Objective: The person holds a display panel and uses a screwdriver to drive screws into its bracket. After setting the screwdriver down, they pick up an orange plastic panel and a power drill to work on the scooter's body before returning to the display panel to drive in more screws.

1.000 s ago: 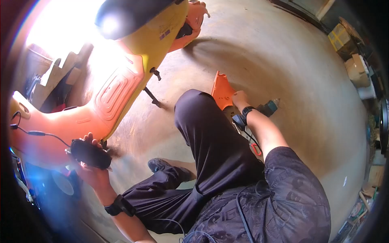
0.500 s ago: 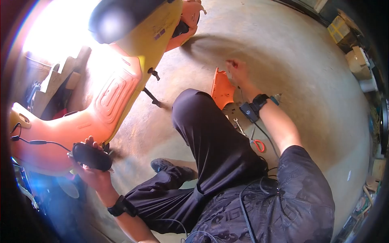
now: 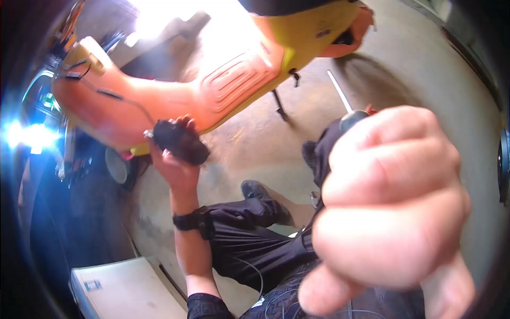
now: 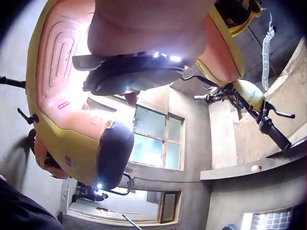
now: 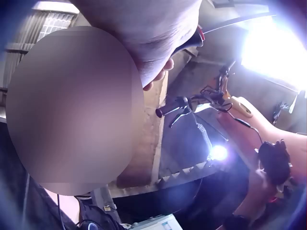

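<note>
My right hand (image 3: 393, 196) is close to the head camera, its fingers curled round the dark handle of a screwdriver (image 3: 338, 90) whose bare metal shaft points up and away. In the right wrist view, the screwdriver (image 5: 235, 21) sticks out past the hand. Lower left, my left hand (image 3: 178, 173) holds a black oval part (image 3: 180, 142) with a rounded casing, fingertips showing over its far edge. From this part a thin black cable (image 3: 119, 97) runs to the front of an orange and yellow scooter (image 3: 164, 95). The left wrist view shows the black part (image 4: 136, 74) beneath the hand.
Under the scooter a kickstand (image 3: 280, 106) reaches the floor. A pale box (image 3: 127, 287) stands at the lower left. The person's bent legs in dark trousers (image 3: 244, 218) lie between the hands. Handlebars (image 4: 259, 112) show in the left wrist view.
The right hand has come up from beside the orange panel on the floor to near the head camera, now with a screwdriver. The head view has swung left; the left hand still holds the black part.
</note>
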`<act>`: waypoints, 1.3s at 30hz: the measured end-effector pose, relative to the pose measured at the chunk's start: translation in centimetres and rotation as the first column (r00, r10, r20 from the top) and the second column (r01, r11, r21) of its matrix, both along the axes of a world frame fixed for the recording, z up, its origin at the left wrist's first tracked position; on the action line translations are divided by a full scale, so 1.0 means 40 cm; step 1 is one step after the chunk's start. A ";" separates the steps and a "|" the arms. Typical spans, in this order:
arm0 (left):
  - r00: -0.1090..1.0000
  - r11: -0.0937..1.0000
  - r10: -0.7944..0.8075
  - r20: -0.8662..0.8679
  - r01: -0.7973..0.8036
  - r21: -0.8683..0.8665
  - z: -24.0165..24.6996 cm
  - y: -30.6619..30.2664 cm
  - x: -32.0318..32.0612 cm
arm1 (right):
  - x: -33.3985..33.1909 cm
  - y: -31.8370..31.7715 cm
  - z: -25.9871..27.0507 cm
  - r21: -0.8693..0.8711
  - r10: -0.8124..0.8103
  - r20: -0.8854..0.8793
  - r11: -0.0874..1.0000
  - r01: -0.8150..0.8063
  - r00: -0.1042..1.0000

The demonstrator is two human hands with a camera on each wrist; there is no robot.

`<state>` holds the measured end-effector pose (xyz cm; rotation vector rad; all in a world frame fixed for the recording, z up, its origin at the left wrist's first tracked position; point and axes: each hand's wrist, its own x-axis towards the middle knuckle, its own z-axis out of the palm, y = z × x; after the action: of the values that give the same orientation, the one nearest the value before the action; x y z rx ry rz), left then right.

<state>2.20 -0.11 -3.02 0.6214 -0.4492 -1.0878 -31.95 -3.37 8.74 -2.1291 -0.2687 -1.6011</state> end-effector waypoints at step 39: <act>0.952 0.989 -0.148 -0.267 0.141 -0.047 0.051 0.020 0.016 | 0.253 -0.282 -0.270 0.937 0.266 -0.127 0.349 0.028 0.956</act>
<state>2.83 0.70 -0.99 0.4121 -0.2742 -1.2841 -21.83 -14.65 -2.07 -1.2707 0.5006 -0.9204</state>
